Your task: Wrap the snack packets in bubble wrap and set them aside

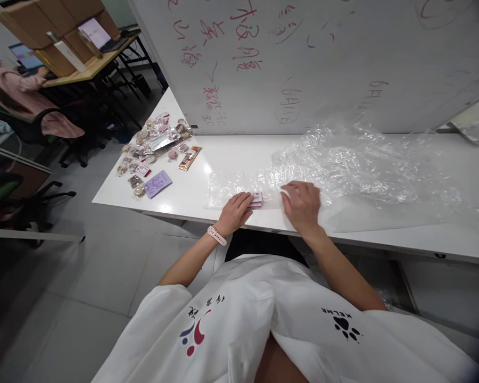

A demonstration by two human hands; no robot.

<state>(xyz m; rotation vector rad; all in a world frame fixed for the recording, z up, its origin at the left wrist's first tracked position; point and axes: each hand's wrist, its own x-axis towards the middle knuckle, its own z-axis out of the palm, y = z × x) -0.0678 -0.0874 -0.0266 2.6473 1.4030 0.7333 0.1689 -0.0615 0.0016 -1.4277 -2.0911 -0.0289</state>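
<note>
A long sheet of clear plastic wrap [363, 165] lies along the white table, crumpled at the right and flatter toward the left. On its flat part, close to the table's front edge, is a small white and red box [257, 199]. My left hand [235, 211] is closed over the box's left end, its fingers covering much of it. To the right of the box, my right hand [303, 206] has its fingers curled on the plastic wrap, with a bit of it between thumb and fingers. That hand is slightly blurred.
Several small wrapped snacks [159, 135] are heaped at the table's left end, beside a purple packet [158, 184] and a gold and red packet [190, 158]. A whiteboard [323, 64] stands along the table's back. Another person [27, 90] sits at a desk far left.
</note>
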